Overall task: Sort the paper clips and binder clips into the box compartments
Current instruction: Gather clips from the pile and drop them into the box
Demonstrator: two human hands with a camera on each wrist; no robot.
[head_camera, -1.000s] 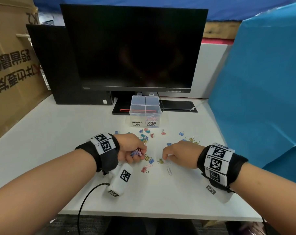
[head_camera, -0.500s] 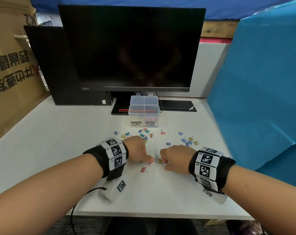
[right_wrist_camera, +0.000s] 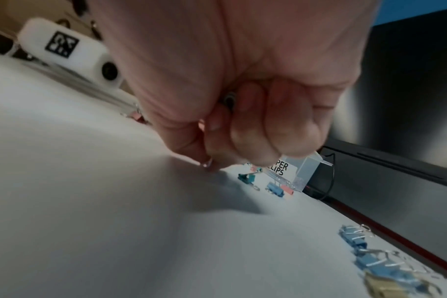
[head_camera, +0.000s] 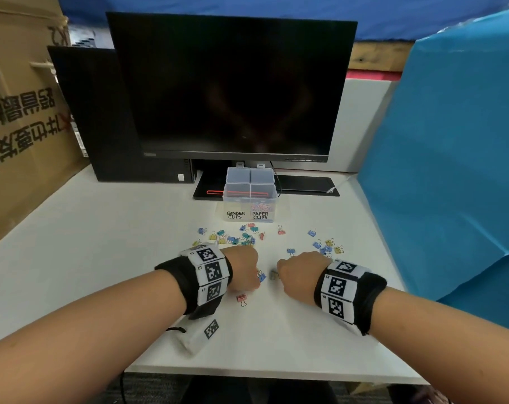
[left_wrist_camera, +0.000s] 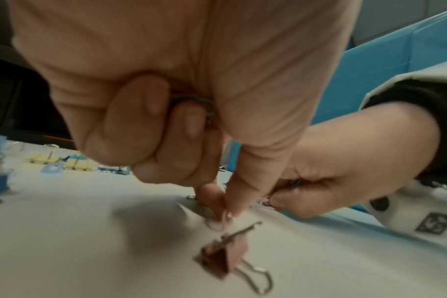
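My left hand is low over the table, its curled fingers holding paper clips against the palm. Its thumb and forefinger pinch another paper clip on the table. A pink binder clip lies just in front of it. My right hand is close beside it, fingers curled round a small wire clip, thumb tip touching the table. Blue and yellow binder clips lie between the hands. The clear box stands behind, with paper clips in its right compartment.
Several coloured binder clips are scattered between the hands and the box, with more at the right. A dark monitor stands behind the box. A cardboard box is on the left and blue sheeting on the right.
My left hand has turned palm down and moved right toward my right hand. The loose paper clips that lay between and below the hands no longer show.
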